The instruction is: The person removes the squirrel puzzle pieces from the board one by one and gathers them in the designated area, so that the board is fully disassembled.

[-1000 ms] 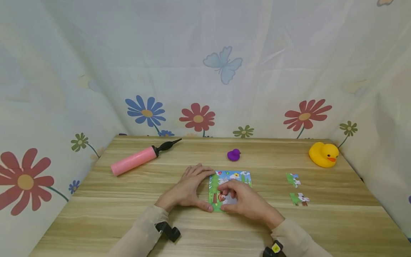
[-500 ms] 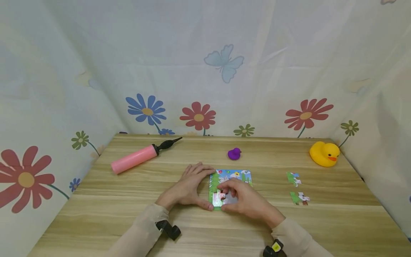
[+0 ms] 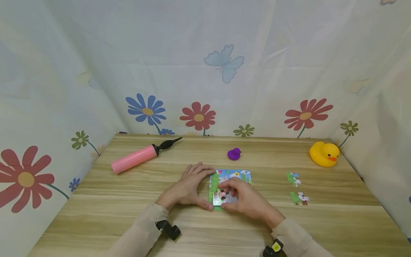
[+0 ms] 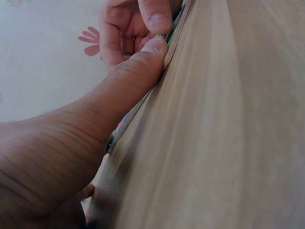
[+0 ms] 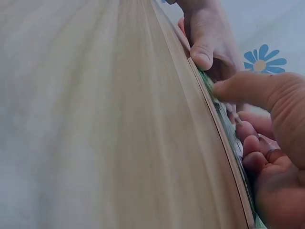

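Observation:
A square puzzle board [image 3: 247, 175] with a cartoon animal picture lies on the wooden table. My left hand [image 3: 189, 185] spans its left side, fingers stretched to the upper corner and thumb on the lower corner. Over the board's lower left part, my right hand [image 3: 245, 201] pinches a puzzle piece [image 3: 217, 199] between thumb and curled fingers; the piece's face catches the light. A grey bare patch [image 3: 231, 198] of the board shows beside it. In the left wrist view, my left thumb [image 4: 147, 52] is at the board's edge, close to the right thumb [image 4: 159, 19].
Two loose puzzle pieces, an upper one [image 3: 293, 179] and a lower one [image 3: 300, 198], lie right of the board. Behind it sits a small purple duck [image 3: 234, 154]. A yellow duck [image 3: 323, 154] stands far right, and a pink hand pump [image 3: 135, 160] lies at the back left.
The pinched puzzle piece has tilted over the board's lower left, its glare flaring half a second ago and now weaker. Both hands stay nearly in place.

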Motion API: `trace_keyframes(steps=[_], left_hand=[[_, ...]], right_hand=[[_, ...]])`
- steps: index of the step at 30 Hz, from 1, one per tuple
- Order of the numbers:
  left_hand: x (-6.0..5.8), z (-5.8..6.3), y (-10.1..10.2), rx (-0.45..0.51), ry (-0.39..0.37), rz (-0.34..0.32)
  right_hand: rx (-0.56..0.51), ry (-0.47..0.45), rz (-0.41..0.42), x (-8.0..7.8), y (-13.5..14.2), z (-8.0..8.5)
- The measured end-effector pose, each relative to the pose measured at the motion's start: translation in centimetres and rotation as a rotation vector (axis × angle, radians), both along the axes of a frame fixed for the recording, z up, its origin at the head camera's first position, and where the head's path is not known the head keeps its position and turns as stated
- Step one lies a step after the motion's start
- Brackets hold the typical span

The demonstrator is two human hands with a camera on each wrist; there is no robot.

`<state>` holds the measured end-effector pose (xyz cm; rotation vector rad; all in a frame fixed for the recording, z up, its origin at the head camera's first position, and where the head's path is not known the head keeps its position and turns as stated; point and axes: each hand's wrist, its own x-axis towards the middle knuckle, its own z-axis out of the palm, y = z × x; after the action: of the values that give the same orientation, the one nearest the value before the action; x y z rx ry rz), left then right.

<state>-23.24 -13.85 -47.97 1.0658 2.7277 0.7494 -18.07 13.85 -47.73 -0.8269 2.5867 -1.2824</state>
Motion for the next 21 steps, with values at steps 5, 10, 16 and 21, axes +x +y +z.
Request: trace_keyframes(steps=[5,10,16,21], left_hand=[[0.0,0.0,0.0,0.007,-0.004,-0.001],[0.1,0.0,0.0,0.013,-0.005,-0.007],[0.0,-0.3,0.0,0.022,0.007,-0.011],[-0.1,-0.2,0.0,0.026,0.003,-0.008]], right_hand=[[-0.089,-0.085,0.003,-0.3,0.3,0.0],[-0.176,-0.110,0.043,-0.7,0.9,-0.2],[-0.222,-0.117,0.029,-1.0,1.6,0.6],[-0.207,-0.083,-0.008,-1.3,2.6,2.1]])
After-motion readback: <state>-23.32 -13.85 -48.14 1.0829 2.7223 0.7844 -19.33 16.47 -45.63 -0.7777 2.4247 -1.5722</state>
